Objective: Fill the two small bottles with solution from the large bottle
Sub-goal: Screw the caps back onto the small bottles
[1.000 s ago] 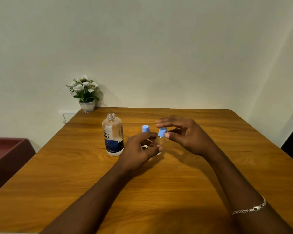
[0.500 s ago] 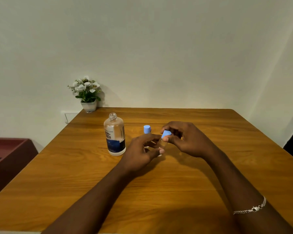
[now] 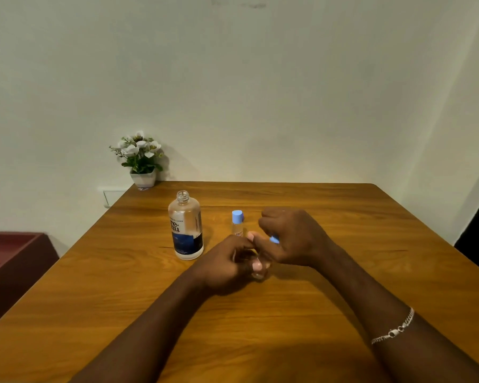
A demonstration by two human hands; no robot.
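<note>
The large bottle [image 3: 186,225] carries the only wording that can be read: on its label [image 3: 177,227], in big dark letters on a pale band above a dark blue field, stand "re·" and under it "nu", both running off round the side of the bottle. Above them is a line of tiny capitals whose end looks like "LOMB", though it is too small to be sure. The capped small bottle [image 3: 237,228] standing near it has a little patch of reddish print, too small to read.
</note>
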